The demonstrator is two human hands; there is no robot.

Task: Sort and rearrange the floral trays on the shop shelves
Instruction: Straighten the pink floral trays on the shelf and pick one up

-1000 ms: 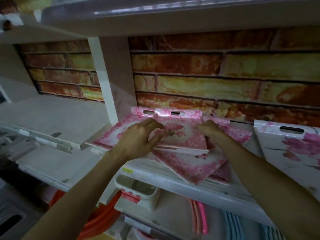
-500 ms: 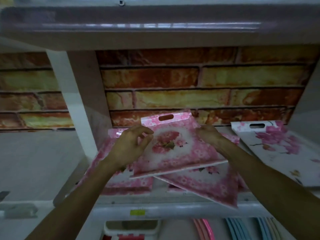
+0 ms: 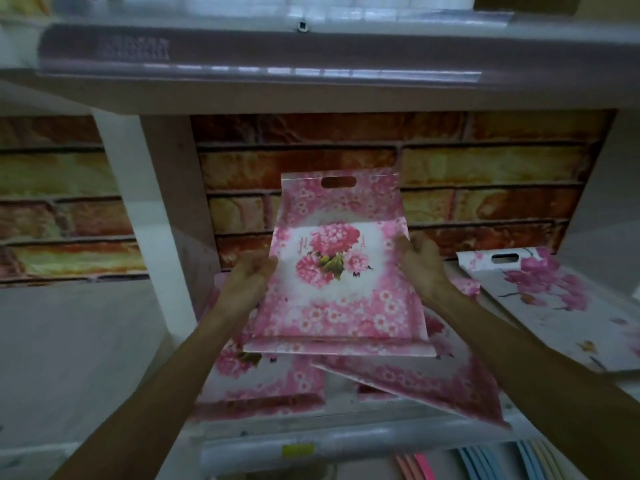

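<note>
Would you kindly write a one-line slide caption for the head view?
Both hands, left and right, hold a pink floral tray tilted above other floral trays on the shop shelf.

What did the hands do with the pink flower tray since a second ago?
Both hands, left and right, lifted the pink tray off the pile and tipped it up, keeping their grip on its side edges. The other pink trays and the white tray stayed on the shelf.

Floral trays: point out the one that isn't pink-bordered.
The white tray with purple-pink blossoms, lying at the far right of the shelf; the others, including the held tray, have pink flowered borders.
</note>
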